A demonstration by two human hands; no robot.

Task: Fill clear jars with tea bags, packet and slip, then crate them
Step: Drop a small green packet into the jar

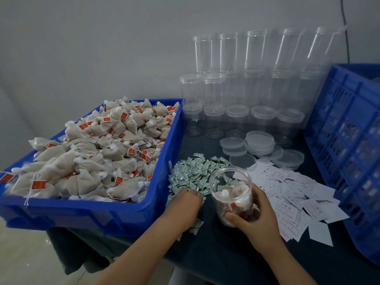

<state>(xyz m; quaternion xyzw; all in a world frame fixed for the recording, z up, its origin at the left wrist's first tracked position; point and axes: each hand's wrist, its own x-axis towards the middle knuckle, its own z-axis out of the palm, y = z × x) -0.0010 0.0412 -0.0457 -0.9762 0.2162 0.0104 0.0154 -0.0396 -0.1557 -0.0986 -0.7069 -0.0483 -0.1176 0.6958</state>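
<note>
the packet step is looking to be the one in hand. the right hand [260,220] is wrapping its grip, fingers and thumb curled, around a lidless clear jar [233,197] that is leaning toward the camera near the front of the dark-covered desk [222,256], already part filled with tea bags. the left hand [186,202] is lying knuckles up on the pile of small green-and-white packets [195,174], its fingertips tucked down into them; whether its grip is already pinching one cannot be told.

the next move is likely calling for lifting out a single slick little packet and dropping it through the jar mouth, then a paper slip from the white slips [292,197] fanned out just right of the jar.

the tea bags [92,153] heaped in the blue plastic tray [127,214] are soft, gauzy, beige pouches with strings and red tags. rigid cylindrical empty jars [236,95] are standing stacked against the wall, with round clear lids [260,141] lying loose in front and a latticed blue crate [349,145] at the right.
</note>
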